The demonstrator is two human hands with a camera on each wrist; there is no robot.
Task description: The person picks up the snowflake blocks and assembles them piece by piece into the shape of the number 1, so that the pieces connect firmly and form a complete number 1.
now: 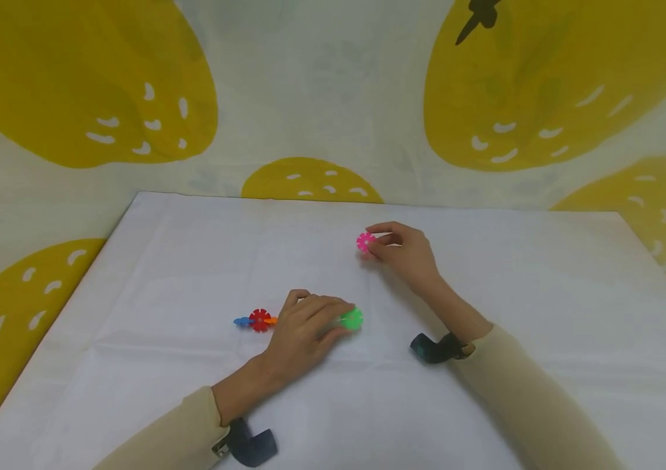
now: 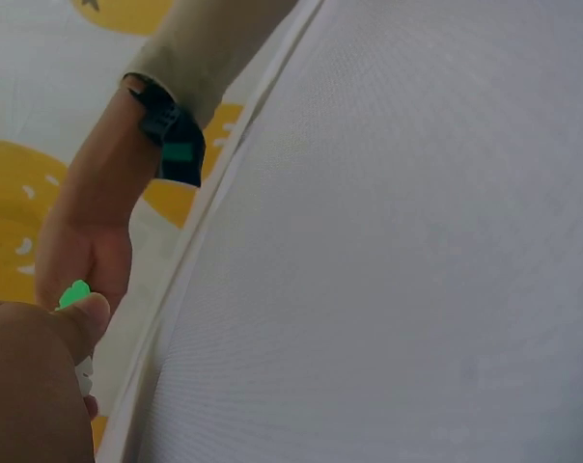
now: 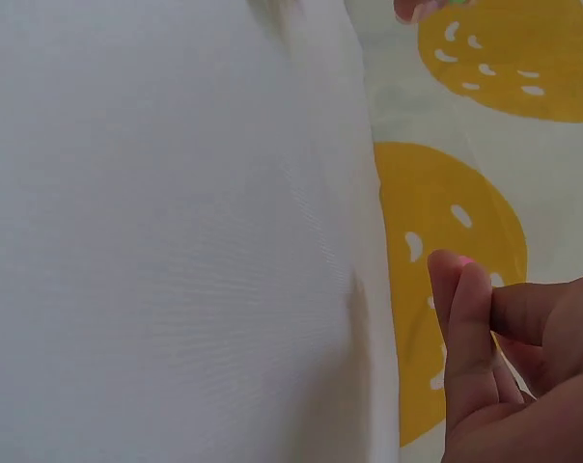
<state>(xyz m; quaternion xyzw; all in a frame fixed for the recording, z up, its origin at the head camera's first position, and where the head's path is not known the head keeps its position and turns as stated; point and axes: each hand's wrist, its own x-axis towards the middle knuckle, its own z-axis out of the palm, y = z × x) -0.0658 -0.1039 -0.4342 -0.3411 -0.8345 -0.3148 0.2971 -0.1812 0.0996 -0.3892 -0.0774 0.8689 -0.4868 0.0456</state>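
Observation:
A row of notched plastic snowflake discs lies low over the white table. It shows a blue disc edge-on, a red disc face-on and an orange disc that runs under my left hand. At the row's right end is a green disc, pinched between the left thumb and fingers; the row's middle is hidden beneath that hand. Farther back and to the right, my right hand pinches a pink disc by its edge. In the right wrist view only a sliver of the pink disc shows between the fingertips.
The white-covered table stretches to both sides of the hands. Behind it hangs a pale cloth printed with big yellow fruit shapes. Each wrist wears a dark strap, the right strap and the left strap both jutting out over the table.

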